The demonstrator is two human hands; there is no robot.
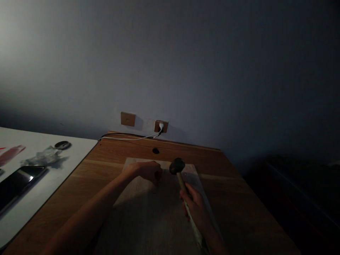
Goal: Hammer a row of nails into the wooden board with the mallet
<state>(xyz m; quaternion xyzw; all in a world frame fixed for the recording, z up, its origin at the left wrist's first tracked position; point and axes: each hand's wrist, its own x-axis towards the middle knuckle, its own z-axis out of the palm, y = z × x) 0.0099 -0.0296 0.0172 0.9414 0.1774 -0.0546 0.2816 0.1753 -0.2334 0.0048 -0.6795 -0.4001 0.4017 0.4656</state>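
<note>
My right hand is wrapped round the handle of a hammer, a mallet-like tool with a dark, rounded head and a pale shaft. Its head is raised above a light wooden board lying on the table. Over the far part of that board, my left hand is bent down with its fingers pinched together. Whatever may be between those fingertips is too small and dark to make out. A gap separates the hammer head from my left hand, on its right side.
The board rests on a brown wooden table with a cable hole. Two wall sockets are behind it, one with a white plug and cables. On a white table at left lie a phone, crumpled plastic and a round dark object.
</note>
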